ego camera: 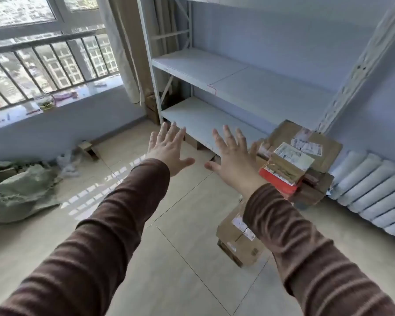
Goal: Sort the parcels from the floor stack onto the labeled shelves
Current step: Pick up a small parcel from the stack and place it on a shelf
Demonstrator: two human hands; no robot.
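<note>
Left hand (169, 151) and right hand (232, 156) spread and empty before bare shelves (203, 119), right sleeve partly hiding the parcels (287, 165) stacked on the floor, their labels unreadable

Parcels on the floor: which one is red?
The flat red parcel, sandwiched low in the stack beside the white shelf unit, under a label-topped brown box. Every other parcel visible is brown cardboard.

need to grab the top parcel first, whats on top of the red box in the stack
A taped brown parcel with a white label lies on the red box. Darker cartons sit beneath; what is behind the stack is hidden.
</note>
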